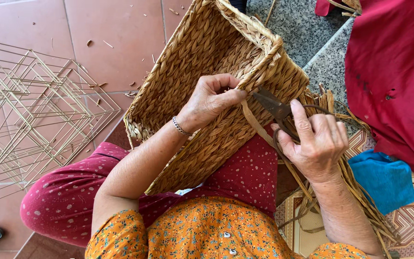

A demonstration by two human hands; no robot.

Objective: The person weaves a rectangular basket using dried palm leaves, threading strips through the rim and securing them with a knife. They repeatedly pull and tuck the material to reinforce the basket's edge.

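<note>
Terracotta tile floor [116,43] underfoot; left hand [212,98] fingers pinch woven basket [202,62] rim, right hand [317,141] fingers clasp scissors [271,105].

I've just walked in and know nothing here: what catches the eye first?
A big woven basket lies across the person's lap, the left hand gripping its rim. The right hand holds dark scissors at that rim. Thin wire frames are stacked on the floor at left.
</note>
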